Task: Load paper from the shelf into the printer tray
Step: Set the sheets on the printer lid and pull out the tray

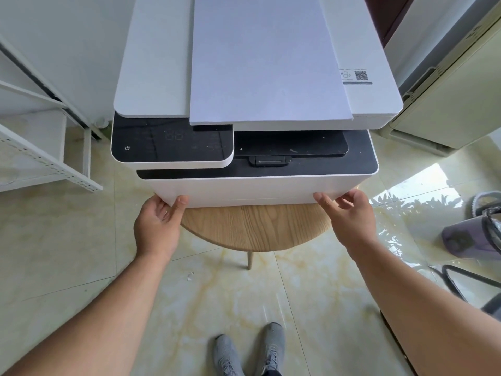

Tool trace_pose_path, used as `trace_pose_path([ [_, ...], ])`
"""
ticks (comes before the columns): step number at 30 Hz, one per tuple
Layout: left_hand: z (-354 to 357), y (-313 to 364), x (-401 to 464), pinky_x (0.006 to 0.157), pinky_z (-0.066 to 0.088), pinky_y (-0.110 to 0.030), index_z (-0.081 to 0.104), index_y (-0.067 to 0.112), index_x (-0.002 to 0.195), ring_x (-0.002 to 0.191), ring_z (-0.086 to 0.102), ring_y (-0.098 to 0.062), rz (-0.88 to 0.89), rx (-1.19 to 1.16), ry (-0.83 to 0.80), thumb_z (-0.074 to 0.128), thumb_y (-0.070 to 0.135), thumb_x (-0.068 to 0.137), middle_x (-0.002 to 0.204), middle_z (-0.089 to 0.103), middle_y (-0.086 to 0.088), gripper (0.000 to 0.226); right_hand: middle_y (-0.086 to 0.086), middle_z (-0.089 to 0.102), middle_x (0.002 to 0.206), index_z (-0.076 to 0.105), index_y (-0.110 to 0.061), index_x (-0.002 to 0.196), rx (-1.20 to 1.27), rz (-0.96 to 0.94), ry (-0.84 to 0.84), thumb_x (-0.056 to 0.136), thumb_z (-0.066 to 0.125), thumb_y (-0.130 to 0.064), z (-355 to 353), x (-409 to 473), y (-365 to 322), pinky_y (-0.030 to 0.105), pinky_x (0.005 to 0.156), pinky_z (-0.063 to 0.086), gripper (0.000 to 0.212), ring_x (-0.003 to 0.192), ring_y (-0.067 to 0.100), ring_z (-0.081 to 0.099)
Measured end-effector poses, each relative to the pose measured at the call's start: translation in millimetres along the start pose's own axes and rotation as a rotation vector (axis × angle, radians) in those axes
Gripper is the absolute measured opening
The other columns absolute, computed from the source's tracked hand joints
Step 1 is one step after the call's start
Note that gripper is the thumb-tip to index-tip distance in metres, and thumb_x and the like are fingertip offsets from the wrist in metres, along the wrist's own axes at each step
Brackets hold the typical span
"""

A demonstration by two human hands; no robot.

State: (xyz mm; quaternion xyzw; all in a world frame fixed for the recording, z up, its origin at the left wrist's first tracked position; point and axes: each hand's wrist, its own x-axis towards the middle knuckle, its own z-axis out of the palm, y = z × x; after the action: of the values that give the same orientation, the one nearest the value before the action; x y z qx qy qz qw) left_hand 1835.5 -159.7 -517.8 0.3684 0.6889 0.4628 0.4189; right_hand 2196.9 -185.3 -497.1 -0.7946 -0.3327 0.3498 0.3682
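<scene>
A white printer (162, 63) with a black control panel (173, 142) stands on a round wooden table (254, 226). A stack of white paper (265, 63) lies flat on the printer's lid, its near edge overhanging the front. My left hand (157, 226) touches the lower left corner of the printer's white front panel (257, 189), thumb on the front face. My right hand (347, 215) touches the lower right corner the same way. Fingers of both hands curl under the bottom edge, where I cannot see them. The paper tray looks shut.
A white metal shelf (46, 158) stands at the left, close to the printer. A pale cabinet (447, 90) is at the right. A purple bucket-like object (474, 232) and a black cable (461, 278) lie on the tiled floor at the right. My grey shoes (249, 351) are below.
</scene>
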Motion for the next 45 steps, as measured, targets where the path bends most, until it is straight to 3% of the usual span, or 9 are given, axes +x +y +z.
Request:
trace_pose_path([
  [4, 1.8, -0.7, -0.1, 0.091, 0.052, -0.008, 0.072, 0.008, 0.115, 0.106, 0.072, 0.004, -0.015, 0.073, 0.072, 0.081, 0.041, 0.087, 0.111, 0.079, 0.004, 0.044, -0.008, 0.072, 0.122, 0.060, -0.019, 0.124, -0.050, -0.036, 0.046, 0.071, 0.086, -0.064, 1.5, 0.1, 0.7, 0.035, 0.096, 0.054, 0.074, 0.117, 0.013, 0.067],
  [8, 1.6, -2.9, -0.3, 0.095, 0.053, -0.020, 0.074, 0.014, 0.110, 0.102, 0.075, 0.000, -0.015, 0.140, 0.128, 0.083, 0.051, 0.081, 0.104, 0.081, 0.008, 0.048, -0.007, 0.072, 0.119, 0.060, -0.019, 0.122, -0.091, -0.053, 0.068, 0.073, 0.085, -0.064, 2.7, -0.2, 0.5, 0.029, 0.087, 0.048, 0.070, 0.110, 0.013, 0.067],
  [14, 1.5, -2.1, -0.7, 0.079, 0.050, -0.008, 0.072, 0.012, 0.109, 0.085, 0.067, 0.011, -0.026, 0.193, 0.170, 0.083, 0.053, 0.079, 0.091, 0.075, 0.013, 0.052, -0.003, 0.070, 0.104, 0.063, -0.016, 0.111, -0.138, -0.069, 0.093, 0.076, 0.082, -0.063, 1.9, -0.1, 2.7, 0.015, 0.069, 0.041, 0.062, 0.099, 0.017, 0.066],
  [18, 0.1, 1.0, -1.3, 0.069, 0.045, 0.003, 0.058, 0.013, 0.115, 0.094, 0.066, 0.005, -0.022, 0.187, 0.068, 0.080, 0.038, 0.087, 0.110, 0.072, -0.003, 0.043, -0.004, 0.072, 0.113, 0.056, -0.018, 0.112, -0.091, -0.048, 0.013, 0.077, 0.083, -0.062, -0.6, 0.4, 3.9, 0.022, 0.069, 0.046, 0.062, 0.110, 0.014, 0.069],
  [23, -1.6, -3.5, 0.2, 0.082, 0.054, -0.023, 0.062, 0.016, 0.104, 0.096, 0.074, -0.018, -0.014, 0.220, 0.164, 0.083, 0.061, 0.074, 0.102, 0.075, -0.001, 0.058, -0.001, 0.072, 0.111, 0.046, -0.018, 0.103, -0.076, -0.044, -0.013, 0.078, 0.084, -0.059, 0.2, 3.1, 5.1, 0.028, 0.068, 0.048, 0.061, 0.109, 0.017, 0.071],
  [31, -2.1, -9.5, 5.8, 0.078, 0.052, -0.026, 0.063, 0.015, 0.095, 0.089, 0.073, -0.023, 0.022, 0.261, 0.203, 0.083, 0.060, 0.075, 0.090, 0.075, -0.001, 0.054, -0.014, 0.068, 0.093, 0.050, -0.019, 0.097, -0.190, -0.105, -0.002, 0.077, 0.083, -0.060, -4.7, 8.3, 1.6, 0.022, 0.064, 0.045, 0.056, 0.091, -0.005, 0.063],
  [36, 0.9, -11.1, 3.2, 0.077, 0.045, -0.016, 0.059, 0.015, 0.114, 0.107, 0.066, -0.019, 0.064, 0.255, 0.073, 0.072, 0.058, 0.086, 0.111, 0.070, -0.001, 0.053, -0.007, 0.065, 0.086, 0.052, -0.027, 0.091, -0.261, -0.137, -0.023, 0.080, 0.077, -0.065, -4.2, 11.1, 4.2, 0.028, 0.060, 0.042, 0.047, 0.079, 0.014, 0.063],
  [40, -0.6, -16.5, 6.5, 0.078, 0.049, -0.027, 0.063, 0.020, 0.097, 0.093, 0.067, -0.019, 0.073, 0.241, 0.131, 0.074, 0.068, 0.079, 0.096, 0.072, 0.001, 0.053, -0.009, 0.067, 0.084, 0.053, -0.029, 0.084, -0.260, -0.160, 0.007, 0.080, 0.079, -0.061, -3.0, 9.6, 1.2, 0.024, 0.056, 0.039, 0.042, 0.076, 0.005, 0.063],
  [45, 1.2, -16.5, 7.4, 0.070, 0.044, -0.021, 0.063, 0.017, 0.086, 0.075, 0.059, -0.013, 0.080, 0.250, 0.184, 0.081, 0.054, 0.080, 0.076, 0.063, 0.011, 0.042, -0.014, 0.065, 0.083, 0.049, -0.030, 0.079, -0.278, -0.150, 0.050, 0.078, 0.080, -0.063, -2.7, 7.7, 0.2, 0.023, 0.057, 0.038, 0.045, 0.075, 0.000, 0.060],
])
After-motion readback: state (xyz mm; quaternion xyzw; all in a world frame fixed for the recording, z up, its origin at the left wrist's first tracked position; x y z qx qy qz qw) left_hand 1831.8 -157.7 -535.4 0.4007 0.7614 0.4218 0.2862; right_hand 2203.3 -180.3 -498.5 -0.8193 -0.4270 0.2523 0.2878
